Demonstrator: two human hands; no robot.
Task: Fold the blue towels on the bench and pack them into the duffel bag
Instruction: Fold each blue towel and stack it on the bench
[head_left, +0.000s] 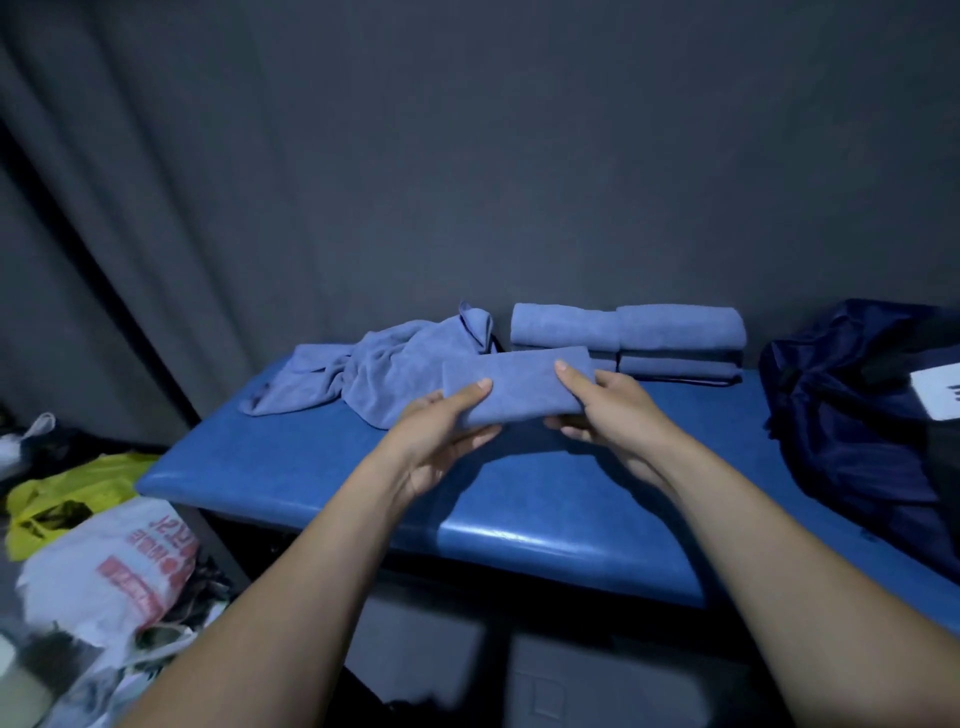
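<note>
A folded blue towel (519, 384) hangs a little above the blue bench (322, 467), held between both hands. My left hand (441, 431) grips its left end, thumb on top and fingers underneath. My right hand (602, 405) grips its right end the same way. Behind them, loose unfolded blue towels (374, 374) lie crumpled at the back left of the bench. A stack of folded blue towels (628, 338) sits at the back against the wall. The dark navy duffel bag (852, 405) slumps on the bench's right end.
A dark grey curtain (467, 156) hangs right behind the bench. On the floor to the left lie a white plastic bag with red print (119, 566), a yellow bag (62, 499) and other clutter. A white label (935, 395) shows on the duffel bag.
</note>
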